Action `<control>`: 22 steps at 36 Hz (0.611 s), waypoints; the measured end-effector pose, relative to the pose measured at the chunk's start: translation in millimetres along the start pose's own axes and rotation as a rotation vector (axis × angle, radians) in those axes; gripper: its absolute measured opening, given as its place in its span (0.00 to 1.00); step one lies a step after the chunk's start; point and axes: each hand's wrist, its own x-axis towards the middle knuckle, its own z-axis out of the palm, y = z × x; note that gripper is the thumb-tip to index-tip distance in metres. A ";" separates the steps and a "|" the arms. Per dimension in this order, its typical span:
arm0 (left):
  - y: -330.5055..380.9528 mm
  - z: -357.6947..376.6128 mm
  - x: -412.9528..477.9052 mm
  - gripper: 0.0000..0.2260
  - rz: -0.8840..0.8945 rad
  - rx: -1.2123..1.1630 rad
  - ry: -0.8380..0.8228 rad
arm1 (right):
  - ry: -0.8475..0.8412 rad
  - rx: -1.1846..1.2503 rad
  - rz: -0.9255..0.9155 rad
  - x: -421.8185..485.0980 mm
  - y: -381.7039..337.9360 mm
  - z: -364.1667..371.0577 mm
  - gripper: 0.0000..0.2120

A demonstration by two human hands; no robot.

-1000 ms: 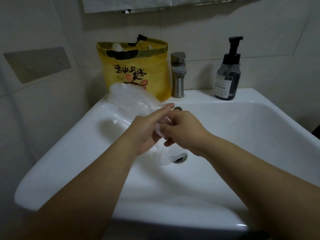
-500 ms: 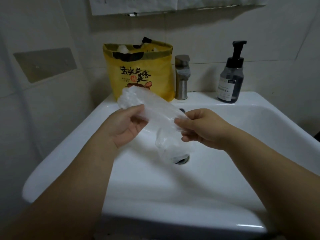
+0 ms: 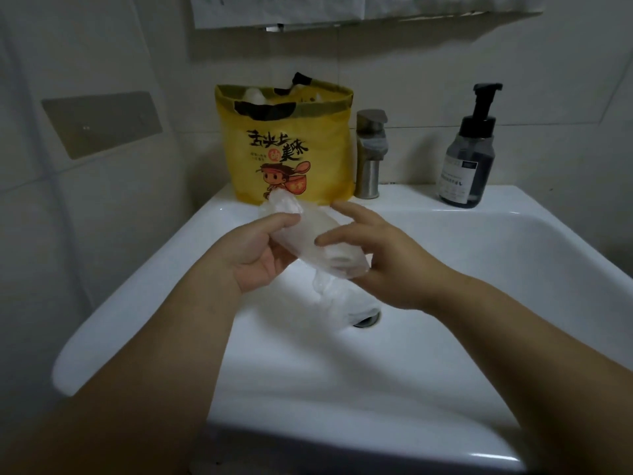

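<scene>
Head view is showing the left hand (image 3: 255,255) gripping the upper end of a clear plastic bag (image 3: 308,234), fingers curled round it, while the right hand (image 3: 383,265) is touching its lower part with fingers spread and nearly straight. The bag is hanging tilted between both hands above the white sink (image 3: 137,303), its loose tail drooping toward the drain (image 3: 366,318). A yellow bag (image 3: 284,145), a faucet (image 3: 371,156) and a pump bottle (image 3: 469,159) are standing on the back ledge.

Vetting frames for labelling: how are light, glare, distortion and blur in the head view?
Head view: dim, greyish light; soft shadows in the sink; a glare streak on its front rim; wide-angle bowing at the edges; clear plastic bag, gripped by the left hand, washes out against the porcelain; yellow bag print is legible.
</scene>
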 end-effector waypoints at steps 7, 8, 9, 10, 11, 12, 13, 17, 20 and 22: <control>0.2 0.4 1.3 0.18 0.002 0.192 -0.087 | -0.055 0.097 0.024 2.3 -3.7 0.6 0.08; -1.0 1.1 1.0 0.21 0.019 0.258 -0.091 | -0.066 0.147 0.050 3.0 -5.1 -0.3 0.07; -2.8 2.0 0.8 0.24 0.034 0.324 -0.099 | -0.071 0.198 0.080 3.6 -4.4 -0.8 0.05; -4.6 3.6 0.0 0.26 0.047 0.381 -0.119 | -0.069 0.245 0.113 4.1 -3.9 -0.5 0.05; -6.6 5.0 -0.7 0.28 0.059 0.423 -0.138 | -0.051 0.279 0.146 4.7 -3.5 0.5 0.06; -8.5 7.1 -2.3 0.29 0.067 0.449 -0.164 | -0.023 0.302 0.183 5.1 -2.1 2.1 0.06; -10.2 8.6 -3.7 0.30 0.075 0.464 -0.186 | 0.008 0.312 0.224 5.8 0.1 3.6 0.06; -15.6 14.9 -9.1 0.29 0.081 0.465 -0.297 | 0.125 0.428 0.372 8.6 4.7 5.4 0.05; -18.1 17.7 -12.1 0.29 0.065 0.465 -0.344 | 0.213 0.454 0.472 10.7 7.0 3.0 0.07; -19.0 19.0 -13.1 0.29 0.050 0.470 -0.347 | 0.246 0.456 0.561 12.0 8.9 0.8 0.19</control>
